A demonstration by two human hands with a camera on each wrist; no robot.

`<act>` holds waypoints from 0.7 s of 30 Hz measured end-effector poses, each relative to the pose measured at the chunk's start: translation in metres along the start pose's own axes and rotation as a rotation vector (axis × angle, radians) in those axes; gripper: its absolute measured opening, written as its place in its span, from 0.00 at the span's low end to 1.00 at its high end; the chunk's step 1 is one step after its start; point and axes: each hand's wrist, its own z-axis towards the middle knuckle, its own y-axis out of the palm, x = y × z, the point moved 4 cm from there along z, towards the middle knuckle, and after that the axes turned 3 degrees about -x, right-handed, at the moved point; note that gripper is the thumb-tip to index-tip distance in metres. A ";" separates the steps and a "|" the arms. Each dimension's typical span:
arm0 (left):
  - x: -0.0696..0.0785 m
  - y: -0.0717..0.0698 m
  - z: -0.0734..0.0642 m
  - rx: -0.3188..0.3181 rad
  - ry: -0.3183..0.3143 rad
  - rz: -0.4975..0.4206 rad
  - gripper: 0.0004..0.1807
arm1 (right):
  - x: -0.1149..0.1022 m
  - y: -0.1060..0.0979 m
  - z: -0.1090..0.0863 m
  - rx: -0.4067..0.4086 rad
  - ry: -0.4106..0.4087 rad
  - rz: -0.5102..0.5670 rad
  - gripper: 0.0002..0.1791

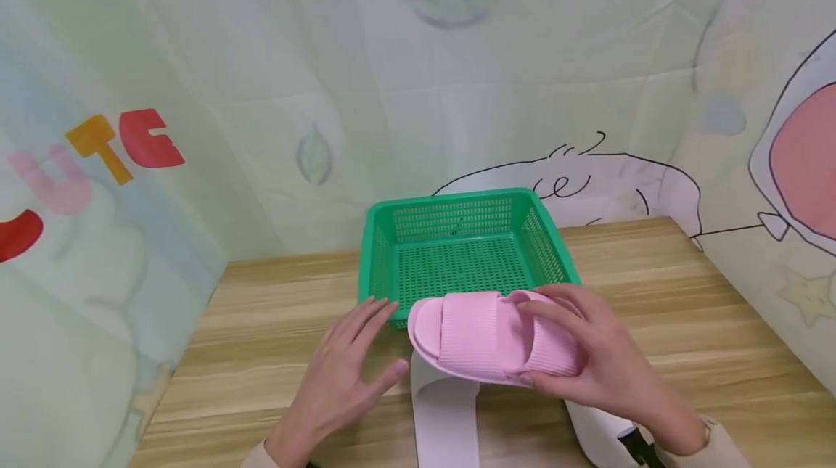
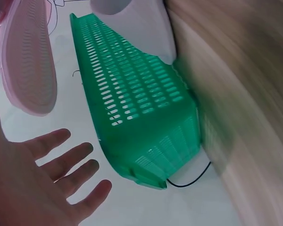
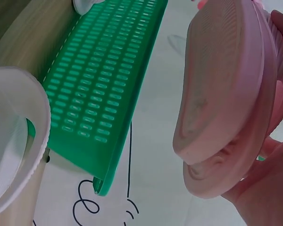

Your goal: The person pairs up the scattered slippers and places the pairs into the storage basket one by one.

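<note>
A pair of pink slippers [image 1: 470, 334], one stacked against the other, hangs in the air over the front edge of the green basket. My right hand [image 1: 607, 359] grips them at one end, fingers over the upper strap and thumb at the near side. Seen from the right wrist, two pink soles [image 3: 217, 80] lie face to face with a slight offset. My left hand [image 1: 339, 374] is spread just left of the slippers' other end and holds nothing; its fingers [image 2: 63, 165] stand apart from the pink sole [image 2: 30, 61] in the left wrist view.
The green plastic basket [image 1: 457, 265], with perforated walls, stands on the wooden table [image 1: 274, 308] against the printed cloth backdrop [image 1: 366, 91]. White slippers [image 1: 447, 417] are on the table beneath the pink ones, partly hidden; one white slipper [image 3: 37, 113] shows beside the basket.
</note>
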 end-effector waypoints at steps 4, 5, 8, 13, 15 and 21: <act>-0.004 0.003 -0.002 -0.029 -0.009 -0.001 0.41 | 0.001 -0.001 0.002 0.005 0.007 -0.013 0.44; -0.005 0.004 -0.003 -0.037 -0.009 0.001 0.41 | 0.002 -0.001 0.002 0.008 0.006 -0.015 0.44; -0.007 0.006 -0.002 -0.060 0.005 0.023 0.41 | 0.003 -0.001 0.002 0.018 0.003 -0.029 0.45; -0.011 0.009 -0.001 -0.091 0.027 0.084 0.41 | 0.004 -0.002 0.001 0.011 0.036 -0.034 0.46; -0.012 0.011 -0.001 -0.097 0.036 0.102 0.41 | 0.005 -0.001 0.001 0.004 0.050 -0.031 0.46; -0.016 0.016 -0.004 -0.083 0.058 0.135 0.40 | 0.008 0.002 0.002 0.019 0.027 -0.016 0.45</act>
